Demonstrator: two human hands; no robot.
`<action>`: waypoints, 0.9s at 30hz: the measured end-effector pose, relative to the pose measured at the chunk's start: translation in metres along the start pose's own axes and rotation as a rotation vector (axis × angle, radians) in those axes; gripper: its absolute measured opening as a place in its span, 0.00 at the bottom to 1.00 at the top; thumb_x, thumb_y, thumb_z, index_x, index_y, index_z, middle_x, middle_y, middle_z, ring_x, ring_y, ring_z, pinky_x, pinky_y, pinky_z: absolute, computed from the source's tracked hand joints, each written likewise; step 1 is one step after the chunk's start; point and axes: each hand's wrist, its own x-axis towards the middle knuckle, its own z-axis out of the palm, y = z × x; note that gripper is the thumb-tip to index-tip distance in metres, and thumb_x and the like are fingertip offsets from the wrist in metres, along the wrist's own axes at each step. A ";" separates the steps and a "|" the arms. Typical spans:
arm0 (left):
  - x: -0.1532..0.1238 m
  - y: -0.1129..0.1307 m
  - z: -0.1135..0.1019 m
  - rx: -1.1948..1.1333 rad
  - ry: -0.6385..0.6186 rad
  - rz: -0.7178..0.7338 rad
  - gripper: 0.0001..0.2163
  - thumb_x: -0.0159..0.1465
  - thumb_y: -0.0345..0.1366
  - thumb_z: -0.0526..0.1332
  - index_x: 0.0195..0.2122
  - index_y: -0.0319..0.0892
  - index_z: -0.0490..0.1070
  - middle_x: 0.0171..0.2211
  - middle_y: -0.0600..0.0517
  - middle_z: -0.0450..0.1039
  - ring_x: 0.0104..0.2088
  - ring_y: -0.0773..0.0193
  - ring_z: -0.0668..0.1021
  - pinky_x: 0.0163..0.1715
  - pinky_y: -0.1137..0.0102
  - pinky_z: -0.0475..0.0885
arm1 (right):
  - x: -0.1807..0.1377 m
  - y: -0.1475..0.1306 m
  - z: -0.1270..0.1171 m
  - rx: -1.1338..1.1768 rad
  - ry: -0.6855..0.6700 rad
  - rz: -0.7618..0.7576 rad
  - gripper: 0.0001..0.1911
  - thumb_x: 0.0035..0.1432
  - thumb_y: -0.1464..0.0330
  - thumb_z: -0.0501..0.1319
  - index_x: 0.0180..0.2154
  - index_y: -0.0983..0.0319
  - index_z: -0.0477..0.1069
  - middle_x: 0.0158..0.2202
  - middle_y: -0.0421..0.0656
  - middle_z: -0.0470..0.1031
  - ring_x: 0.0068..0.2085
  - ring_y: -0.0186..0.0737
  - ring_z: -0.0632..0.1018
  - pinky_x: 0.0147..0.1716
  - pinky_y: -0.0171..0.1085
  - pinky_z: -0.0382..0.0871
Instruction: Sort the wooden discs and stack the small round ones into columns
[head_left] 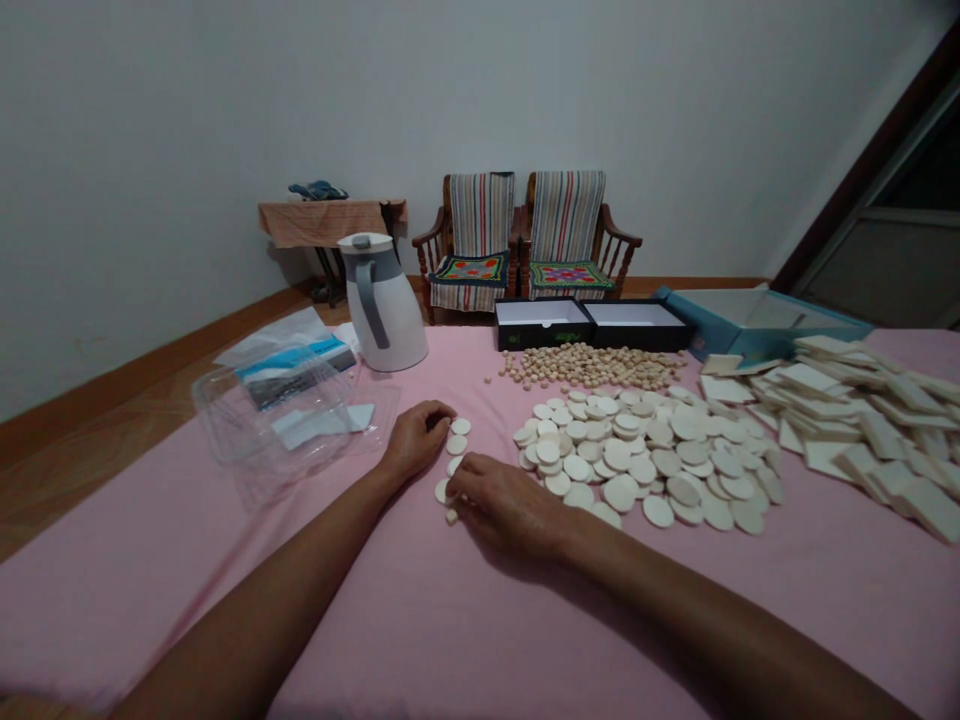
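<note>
Several pale round wooden discs (pixel 457 445) lie in a short column on the pink cloth between my two hands. My left hand (pixel 417 440) rests at the upper left of this column, fingers curled together beside the top disc (pixel 460 426). What its fingertips hold, if anything, is hidden. From the right, my right hand (pixel 514 503) reaches over the lower discs with its fingers bent down and together, partly covering the bottom disc (pixel 442 491). Whatever is under those fingertips cannot be made out. A small wooden cube (pixel 451 517) sits just below them.
Right of my hands spreads a heap of discs (pixel 619 455), with small wooden pieces (pixel 592 366) behind and stacked wooden tiles (pixel 885 400) farther right. Black boxes (pixel 544 335) and a blue box (pixel 750 325) stand behind. At left are a white jug (pixel 390 320) and clear plastic container (pixel 225 410).
</note>
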 end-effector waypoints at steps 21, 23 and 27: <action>0.000 0.002 -0.001 0.001 -0.009 -0.008 0.08 0.57 0.32 0.56 0.32 0.41 0.75 0.31 0.52 0.77 0.32 0.63 0.77 0.34 0.71 0.71 | 0.003 0.024 -0.013 -0.160 0.030 0.139 0.04 0.59 0.75 0.54 0.36 0.63 0.66 0.35 0.43 0.67 0.33 0.35 0.68 0.31 0.33 0.59; 0.001 0.001 -0.001 0.004 -0.014 -0.009 0.08 0.57 0.32 0.56 0.32 0.41 0.75 0.30 0.52 0.77 0.32 0.64 0.77 0.33 0.71 0.70 | 0.006 0.040 -0.028 -0.217 0.177 0.291 0.07 0.58 0.77 0.53 0.37 0.63 0.67 0.37 0.45 0.67 0.36 0.38 0.68 0.33 0.35 0.60; 0.000 0.001 -0.001 0.012 -0.037 0.002 0.08 0.57 0.33 0.56 0.33 0.41 0.75 0.30 0.52 0.77 0.31 0.64 0.76 0.31 0.72 0.70 | 0.007 0.061 -0.045 -0.286 0.474 0.389 0.12 0.59 0.76 0.54 0.45 0.65 0.67 0.44 0.50 0.67 0.44 0.43 0.69 0.41 0.38 0.63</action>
